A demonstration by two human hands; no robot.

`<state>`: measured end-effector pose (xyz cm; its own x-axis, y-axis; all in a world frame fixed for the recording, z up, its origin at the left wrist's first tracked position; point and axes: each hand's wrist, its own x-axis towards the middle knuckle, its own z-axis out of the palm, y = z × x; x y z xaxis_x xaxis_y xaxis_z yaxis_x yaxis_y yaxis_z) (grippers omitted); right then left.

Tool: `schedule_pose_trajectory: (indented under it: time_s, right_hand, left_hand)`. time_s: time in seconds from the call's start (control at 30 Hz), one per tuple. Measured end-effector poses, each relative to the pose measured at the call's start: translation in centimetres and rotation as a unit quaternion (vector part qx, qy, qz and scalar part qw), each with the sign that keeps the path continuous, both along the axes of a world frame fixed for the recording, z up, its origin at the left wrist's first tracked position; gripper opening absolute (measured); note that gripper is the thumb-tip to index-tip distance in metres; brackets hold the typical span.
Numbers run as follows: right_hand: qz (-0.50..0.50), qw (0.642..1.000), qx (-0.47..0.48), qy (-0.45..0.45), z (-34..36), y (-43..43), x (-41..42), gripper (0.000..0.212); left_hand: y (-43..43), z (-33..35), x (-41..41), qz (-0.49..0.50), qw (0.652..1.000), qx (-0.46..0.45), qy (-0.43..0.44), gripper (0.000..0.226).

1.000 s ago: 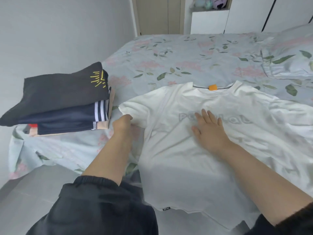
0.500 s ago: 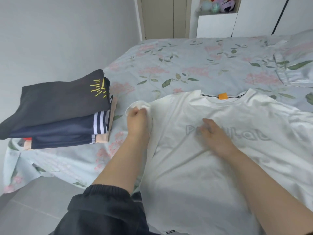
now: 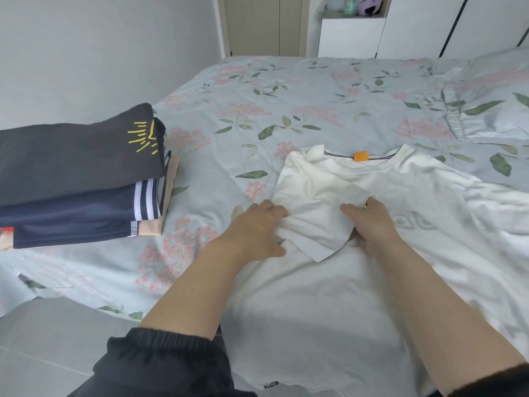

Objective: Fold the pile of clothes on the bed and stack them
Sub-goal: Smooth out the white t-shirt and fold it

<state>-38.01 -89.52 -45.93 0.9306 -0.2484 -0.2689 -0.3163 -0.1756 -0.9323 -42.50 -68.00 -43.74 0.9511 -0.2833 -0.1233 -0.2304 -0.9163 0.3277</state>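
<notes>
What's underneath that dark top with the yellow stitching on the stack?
Under the dark top lies a navy garment with white stripes, then a peach-coloured piece edging out. The floral bedsheet carries the stack. How many more folded items lie between is covered.

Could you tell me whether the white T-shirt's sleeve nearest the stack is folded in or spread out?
Folded in: the sleeve lies across the white T-shirt's chest, left hand and right hand gripping it.
</notes>
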Motion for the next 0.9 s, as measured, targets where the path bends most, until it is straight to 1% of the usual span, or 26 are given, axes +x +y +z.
schedule_pose_trajectory:
  time_s: [0.07, 0.1, 0.13, 0.17, 0.23, 0.27, 0.3, 0.33, 0.37, 0.4, 0.43, 0.47, 0.5, 0.53, 0.57, 0.6, 0.63, 0.67, 0.7, 0.77, 0.83, 0.9]
  right_hand:
    - [-0.007, 1.000, 0.004, 0.005, -0.2, -0.1, -0.1, 0.016]
    - [-0.010, 1.000, 0.019, 0.013, -0.2, -0.2, -0.2, 0.014]
    - [-0.014, 0.999, 0.032, 0.021, -0.1, -0.4, -0.2, 0.015]
    - [-0.013, 0.999, 0.036, 0.030, 0.1, -0.6, -0.3, 0.017]
    - [0.010, 0.999, 0.003, 0.043, 0.6, -1.1, -0.6, 0.026]
    - [0.022, 0.998, -0.045, 0.046, 0.8, -1.1, -0.8, 0.035]
    - [0.028, 0.990, -0.130, 0.041, 1.0, -1.2, -1.0, 0.046]
    - [0.024, 0.969, -0.247, 0.016, 1.1, -1.1, -1.1, 0.058]
    - [0.014, 0.930, -0.365, -0.036, 1.0, -0.9, -1.2, 0.066]
    - [0.011, 0.886, -0.450, -0.108, 1.0, -0.5, -1.5, 0.069]
    - [0.027, 0.852, -0.493, -0.172, 1.0, 0.0, -1.7, 0.068]
    - [0.070, 0.834, -0.506, -0.206, 0.8, 0.6, -1.9, 0.066]
    - [0.135, 0.823, -0.510, -0.213, 0.3, 1.1, -1.9, 0.063]
    - [0.204, 0.810, -0.515, -0.191, -0.5, 1.4, -2.0, 0.060]
    - [0.256, 0.796, -0.529, -0.146, -1.4, 1.5, -2.0, 0.056]
    - [0.277, 0.785, -0.545, -0.097, -2.3, 1.3, -1.9, 0.053]
    - [0.267, 0.783, -0.559, -0.060, -2.7, 0.8, -1.6, 0.053]
    - [0.239, 0.785, -0.571, -0.036, -2.9, 0.2, -1.4, 0.053]
    - [0.209, 0.786, -0.582, -0.026, -2.8, -0.3, -1.2, 0.053]
    - [0.188, 0.784, -0.590, -0.043, -2.7, -0.7, -1.1, 0.054]
    - [0.239, 0.780, -0.570, -0.094, -2.5, -0.5, -1.7, 0.055]
    - [0.289, 0.773, -0.553, -0.116, -2.7, -0.2, -2.7, 0.053]
  left_hand:
    - [-0.2, 0.2, 0.1, 0.022, 0.996, -0.011, -0.081, 0.029]
    - [-0.1, 0.5, 0.2, 0.037, 0.993, -0.009, -0.115, 0.020]
    - [0.2, 0.8, 0.2, 0.048, 0.990, 0.001, -0.133, 0.019]
    - [0.6, 1.1, 0.4, 0.047, 0.991, 0.021, -0.127, 0.020]
    - [1.5, 1.4, 0.5, 0.026, 0.996, 0.062, -0.062, 0.024]
    - [1.7, 1.4, 0.5, 0.023, 0.997, 0.065, -0.023, 0.026]
    - [1.6, 1.4, 0.4, 0.030, 0.998, 0.051, -0.003, 0.026]
    - [1.4, 1.4, 0.3, 0.044, 0.999, 0.025, -0.009, 0.026]
    - [1.0, 1.4, 0.4, 0.062, 0.997, -0.005, -0.043, 0.027]
    - [0.6, 1.3, 0.5, 0.076, 0.992, -0.028, -0.094, 0.030]
    - [0.1, 1.0, 0.6, 0.077, 0.986, -0.042, -0.140, 0.034]
    - [-0.3, 0.6, 0.8, 0.059, 0.984, -0.034, -0.164, 0.039]
    - [-0.6, 0.0, 0.8, 0.029, 0.988, 0.008, -0.153, 0.046]
    - [-0.9, -0.6, 0.8, 0.000, 0.992, 0.066, -0.108, 0.053]
    - [-1.2, -1.5, 0.6, -0.017, 0.992, 0.118, -0.044, 0.060]
    - [-1.4, -2.3, 0.4, -0.021, 0.988, 0.154, 0.017, 0.064]
    - [-1.5, -2.9, 0.3, -0.015, 0.984, 0.168, 0.051, 0.067]
    - [-1.6, -3.4, 0.3, -0.005, 0.984, 0.170, 0.056, 0.068]
    - [-1.6, -3.6, 0.2, 0.002, 0.984, 0.173, 0.043, 0.070]
    - [-2.0, -3.5, 0.1, 0.008, 0.982, 0.187, 0.000, 0.072]
    - [-2.5, -3.5, 0.1, 0.004, 0.982, 0.186, -0.020, 0.072]
    - [-3.1, -3.6, 0.0, 0.005, 0.982, 0.186, -0.016, 0.071]
